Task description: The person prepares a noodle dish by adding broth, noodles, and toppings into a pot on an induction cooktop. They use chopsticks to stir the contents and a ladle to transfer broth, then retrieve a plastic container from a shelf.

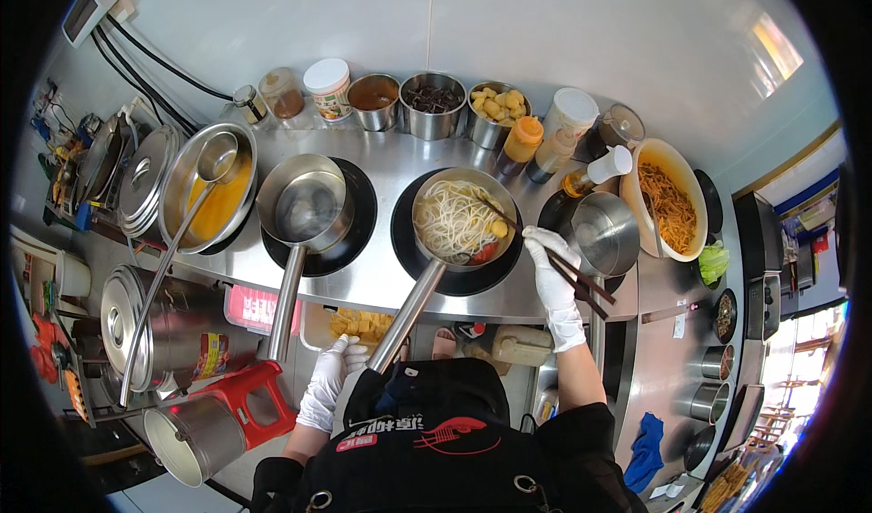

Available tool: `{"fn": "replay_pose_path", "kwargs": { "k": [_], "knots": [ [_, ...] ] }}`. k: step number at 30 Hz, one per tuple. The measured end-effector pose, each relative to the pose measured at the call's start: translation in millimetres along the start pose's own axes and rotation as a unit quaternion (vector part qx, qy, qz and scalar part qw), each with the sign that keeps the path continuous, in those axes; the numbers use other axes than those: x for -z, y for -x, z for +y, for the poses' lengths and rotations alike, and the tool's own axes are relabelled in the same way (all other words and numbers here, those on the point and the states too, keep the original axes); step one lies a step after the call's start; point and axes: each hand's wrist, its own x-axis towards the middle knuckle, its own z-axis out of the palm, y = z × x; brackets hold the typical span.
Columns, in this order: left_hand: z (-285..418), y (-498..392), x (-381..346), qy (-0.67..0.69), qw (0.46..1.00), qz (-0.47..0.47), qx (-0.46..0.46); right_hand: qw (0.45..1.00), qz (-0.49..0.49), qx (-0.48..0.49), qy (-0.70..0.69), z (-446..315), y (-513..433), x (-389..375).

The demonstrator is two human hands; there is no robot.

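Observation:
A white glove covers my right hand (555, 281), which grips a pair of dark chopsticks (572, 272). Their tips reach into the steel saucepan (465, 221), among pale noodles (446, 220), a yellow ball and a red piece. My left hand (332, 380), also gloved, is low by the counter's front edge, left of that pan's handle (407, 315); it looks empty and touches no handle. Just beyond its fingers lie yellow chunks (360, 324) in a white tub. Another saucepan (306, 203), holding clear liquid, stands on the burner to the left.
A steel bowl of orange broth (221, 206) with a long ladle (160, 295) is at left. Steel pots of ingredients (434, 108) and sauce bottles (521, 144) line the back. At right are an empty-looking saucepan (603, 234) and a tub of shredded food (664, 206). A red stool (255, 404) stands below left.

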Motion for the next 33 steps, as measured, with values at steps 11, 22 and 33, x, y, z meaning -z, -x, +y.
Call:
{"fn": "replay_pose_path", "kwargs": {
  "k": [11, 22, 33],
  "knots": [
    [25.8, 28.3, -33.1, 0.017, 0.996, -0.083, -0.013, 0.997, -0.051, -0.06, 0.02, -33.6, 5.1, 17.7],
    [38.0, 46.3, -58.6, -0.052, 0.996, -0.066, -0.029, 0.997, -0.007, -0.075, -0.012, -18.9, -2.2, -0.4],
    [-26.4, -25.7, 17.1, -0.109, 0.991, 0.082, 0.009, 0.996, -0.064, -0.054, 0.014, -27.9, 27.0, -0.4]
  ]
}}
